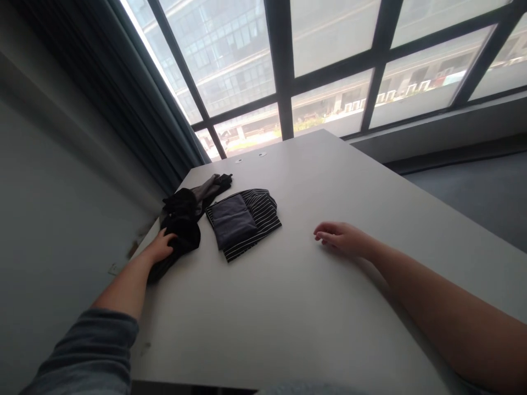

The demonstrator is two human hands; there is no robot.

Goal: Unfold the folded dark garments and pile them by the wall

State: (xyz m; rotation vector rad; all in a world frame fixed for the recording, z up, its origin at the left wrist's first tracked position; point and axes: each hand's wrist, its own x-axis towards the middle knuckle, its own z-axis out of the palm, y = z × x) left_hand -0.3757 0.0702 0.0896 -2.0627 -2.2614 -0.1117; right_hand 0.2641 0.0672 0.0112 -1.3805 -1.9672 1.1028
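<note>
The grey sleeve (88, 351) of the left arm is nearest. The left hand (161, 246) closes its grip on a crumpled black cloth (183, 219) at 9 o'clock on the white table (288, 307). The right hand (341, 238) rests loosely open, holding nothing, at 3 o'clock of the folded striped cloth (247, 219).

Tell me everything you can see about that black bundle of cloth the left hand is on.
The black bundle of cloth is a crumpled, unfolded heap of soft dark fabric, too dark to show seams or shape. It lies at the left edge of the white table, near the curtain. A grey cloth trails from its far side toward the window. The left hand rests on its near end, fingers curled on the fabric. It lies just left of a folded striped cloth; whether they touch is unclear.
</note>
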